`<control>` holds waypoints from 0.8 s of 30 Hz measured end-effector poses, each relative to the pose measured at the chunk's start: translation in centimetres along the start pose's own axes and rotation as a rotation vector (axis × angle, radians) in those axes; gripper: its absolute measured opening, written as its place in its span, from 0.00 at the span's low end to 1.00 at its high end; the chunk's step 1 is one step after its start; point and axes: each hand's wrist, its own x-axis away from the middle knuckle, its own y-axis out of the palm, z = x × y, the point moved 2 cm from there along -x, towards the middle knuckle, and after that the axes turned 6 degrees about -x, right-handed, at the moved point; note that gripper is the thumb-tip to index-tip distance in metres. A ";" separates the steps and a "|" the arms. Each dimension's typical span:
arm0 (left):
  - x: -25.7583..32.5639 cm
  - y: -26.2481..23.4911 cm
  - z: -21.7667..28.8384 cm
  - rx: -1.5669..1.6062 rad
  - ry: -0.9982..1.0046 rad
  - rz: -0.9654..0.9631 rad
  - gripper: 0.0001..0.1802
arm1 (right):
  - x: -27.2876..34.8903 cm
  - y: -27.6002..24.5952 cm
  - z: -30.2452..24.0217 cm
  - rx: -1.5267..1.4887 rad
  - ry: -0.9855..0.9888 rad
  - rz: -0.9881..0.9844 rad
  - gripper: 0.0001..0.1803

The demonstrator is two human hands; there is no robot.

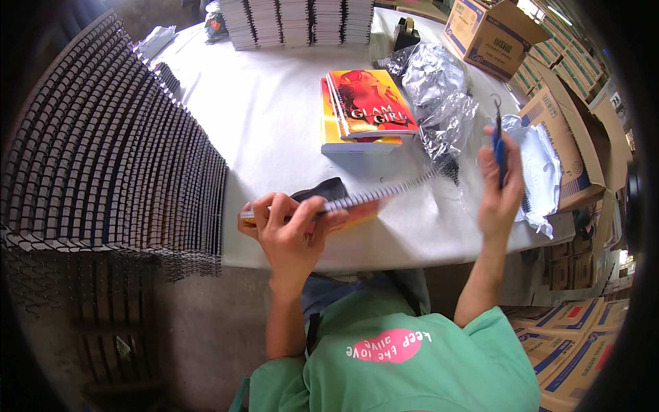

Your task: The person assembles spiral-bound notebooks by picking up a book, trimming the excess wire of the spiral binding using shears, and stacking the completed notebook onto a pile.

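Right now the spiral notebook (357, 202) is lying edge-up near the table (274, 117) front, the left hand (292, 230) gripping its 9 o'clock end; at 3 o'clock the right hand (500, 189) is pinching blue pliers (499, 147), with stacked notebooks (364, 110) at 12 o'clock

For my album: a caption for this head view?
Left hand steadies a spiral-bound notebook; right hand lifts blue pliers.

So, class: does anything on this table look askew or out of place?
Yes. The top notebook of the orange stack lies twisted off the one beneath, its corners overhanging. Crumpled clear plastic wrap sprawls loose beside it.
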 end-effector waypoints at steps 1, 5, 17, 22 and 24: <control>-0.1 -0.5 0.1 0.016 0.053 -0.024 0.16 | -0.3 -1.4 1.1 0.145 0.101 -0.027 0.18; -0.2 -1.9 0.3 0.051 0.238 -0.087 0.18 | 1.7 -5.1 5.1 0.341 0.122 -0.131 0.26; 1.9 -2.4 -2.2 0.105 0.339 0.153 0.33 | 9.6 1.7 7.8 0.606 -0.244 -0.795 0.25; 2.0 -0.8 -2.5 0.112 0.326 0.251 0.33 | 5.3 8.0 4.8 0.104 -0.381 -0.902 0.25; 2.0 -0.5 -3.0 0.167 0.233 0.167 0.34 | 6.0 11.7 4.0 0.026 -0.471 -0.946 0.26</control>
